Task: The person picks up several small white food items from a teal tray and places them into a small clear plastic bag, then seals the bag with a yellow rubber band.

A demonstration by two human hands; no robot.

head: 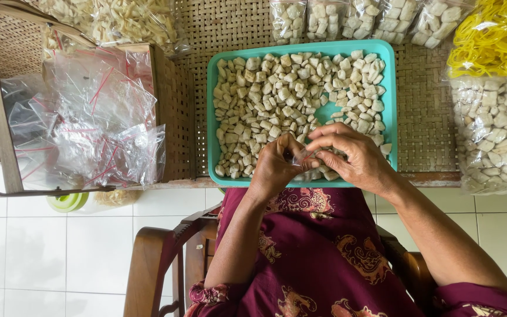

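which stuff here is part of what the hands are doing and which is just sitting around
In use:
left hand and right hand, pinching a small clear bag
teal tray of pale snack pieces

Lying about:
empty plastic bags
filled packets
yellow rubber bands
green lid

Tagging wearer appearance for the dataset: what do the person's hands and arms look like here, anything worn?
Both hands, left hand and right hand, are bare: no gloves. No rings, watch or bracelets are visible. Forearms are uncovered. Short sleeves end near the elbows, in maroon fabric with an orange and pink swirling pattern, matching the garment over the lap.
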